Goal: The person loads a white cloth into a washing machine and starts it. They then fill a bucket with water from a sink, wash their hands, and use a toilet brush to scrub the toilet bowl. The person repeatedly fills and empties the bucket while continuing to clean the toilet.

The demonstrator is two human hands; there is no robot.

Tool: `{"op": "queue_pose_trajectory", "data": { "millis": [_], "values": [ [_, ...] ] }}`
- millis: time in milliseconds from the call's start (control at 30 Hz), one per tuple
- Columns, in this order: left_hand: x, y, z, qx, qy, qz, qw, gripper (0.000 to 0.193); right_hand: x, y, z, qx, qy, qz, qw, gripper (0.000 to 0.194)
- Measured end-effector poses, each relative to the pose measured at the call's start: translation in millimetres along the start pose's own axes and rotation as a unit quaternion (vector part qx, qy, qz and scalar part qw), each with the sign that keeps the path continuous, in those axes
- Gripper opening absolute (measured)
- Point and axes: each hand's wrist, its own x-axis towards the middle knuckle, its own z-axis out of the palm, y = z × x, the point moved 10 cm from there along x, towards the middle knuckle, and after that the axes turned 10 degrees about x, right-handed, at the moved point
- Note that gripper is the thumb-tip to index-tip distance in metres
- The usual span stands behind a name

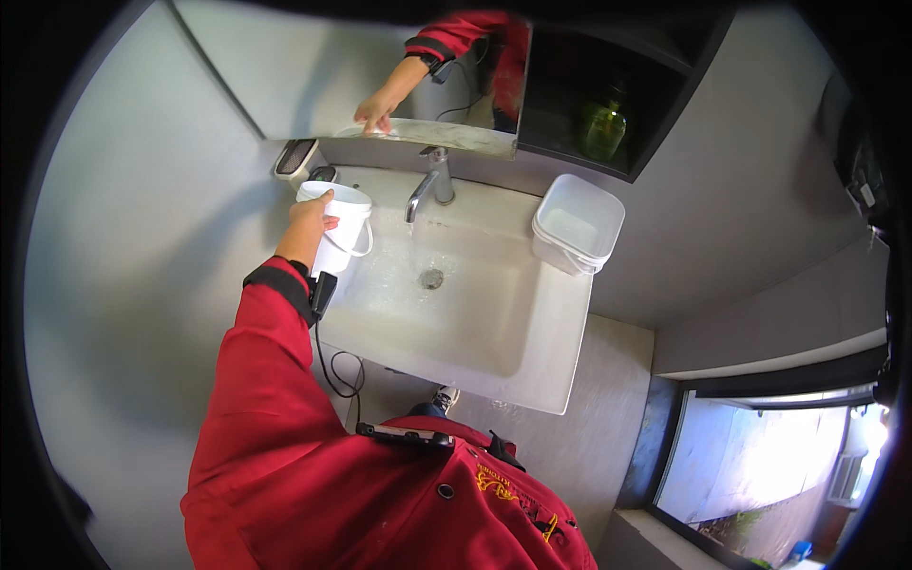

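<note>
My left hand [312, 219] grips the rim of a white plastic bucket [343, 226], thumb over the top edge. The bucket stands upright at the left side of a white washbasin [456, 360], its handle hanging down on the right. Water runs from the chrome faucet [436, 182] and splashes around the drain [431, 278]. On the basin's right rim sits a translucent square plastic tub [577, 226] with its own handle. My right hand is out of view.
A mirror [335, 78] above the basin reflects the arm. To its right, a dark shelf holds a green glass bottle [605, 132]. A vented white device [296, 158] stands behind the bucket. A cable [335, 381] hangs from the left wrist; a window [762, 456] lies at lower right.
</note>
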Motion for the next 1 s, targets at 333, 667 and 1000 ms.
{"op": "queue_pose_trajectory", "data": {
  "millis": [333,667,1000],
  "values": [
    [-39,-130,-119,-0.089,-0.022,-0.099,0.991,0.073,37,-85,-57,-0.008,-0.038,-0.078,0.996,0.019],
    [-49,-56,-176,0.168,0.075,-0.028,0.983,0.049,-25,-152,-51,0.202,-0.065,-0.004,0.977,0.012],
    [27,43,-95,0.424,0.098,0.168,0.884,0.040,6,-10,7,0.103,-0.034,-0.045,0.993,0.019]
  ]
}}
